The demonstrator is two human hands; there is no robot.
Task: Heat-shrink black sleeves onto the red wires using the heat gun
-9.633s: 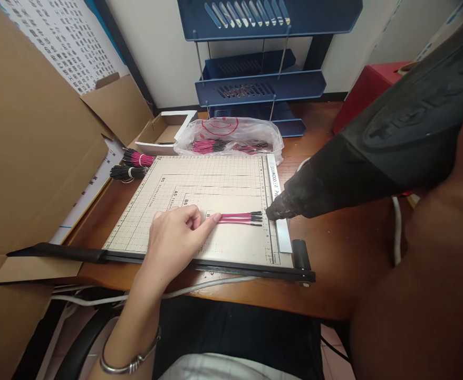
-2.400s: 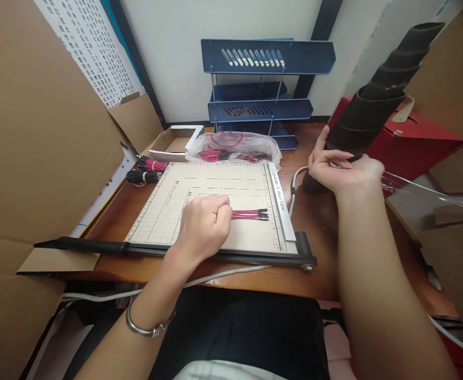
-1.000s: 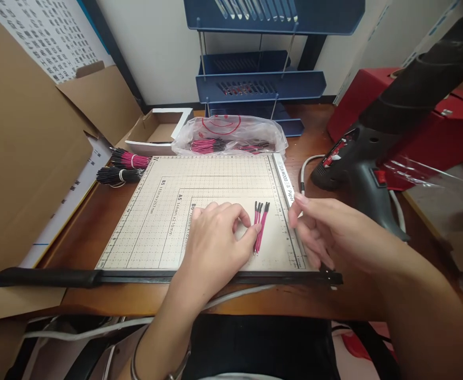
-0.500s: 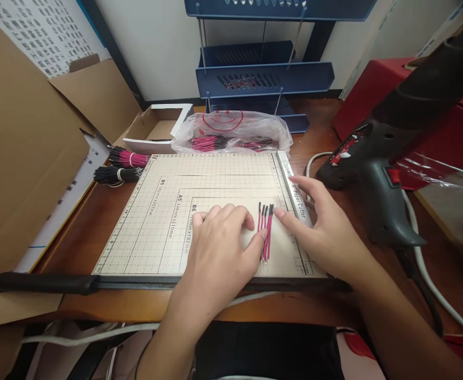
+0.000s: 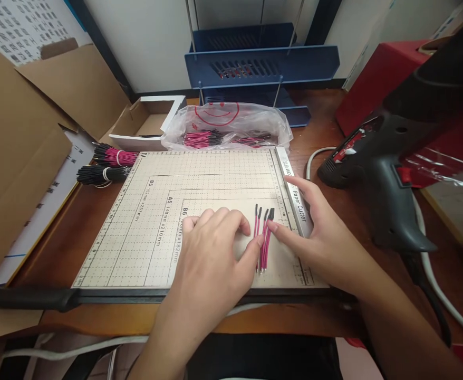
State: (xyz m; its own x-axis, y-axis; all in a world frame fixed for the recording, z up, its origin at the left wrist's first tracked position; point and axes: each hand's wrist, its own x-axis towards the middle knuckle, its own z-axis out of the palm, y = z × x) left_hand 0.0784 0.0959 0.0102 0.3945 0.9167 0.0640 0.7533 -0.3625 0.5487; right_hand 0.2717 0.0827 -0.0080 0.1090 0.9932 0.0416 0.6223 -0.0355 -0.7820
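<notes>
Now pink wires (image 5: 263, 240) between left hand (image 5: 211, 258), right hand (image 5: 318, 237) (touching)

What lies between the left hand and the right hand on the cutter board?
In the head view, a few pink wires with black tips lie between the left hand and the right hand; fingers of both touch them.

light: bright, even, from above | shadows: soft, short, under both hands on the cutting mat (image 5: 200, 179) | glare: mild sheen on the plastic bag (image 5: 223, 119) and clear film at right | focus: centre sharp, mat print readable | edges: wide-angle bending, heat gun (image 5: 389, 158) looms large, slightly soft
</notes>
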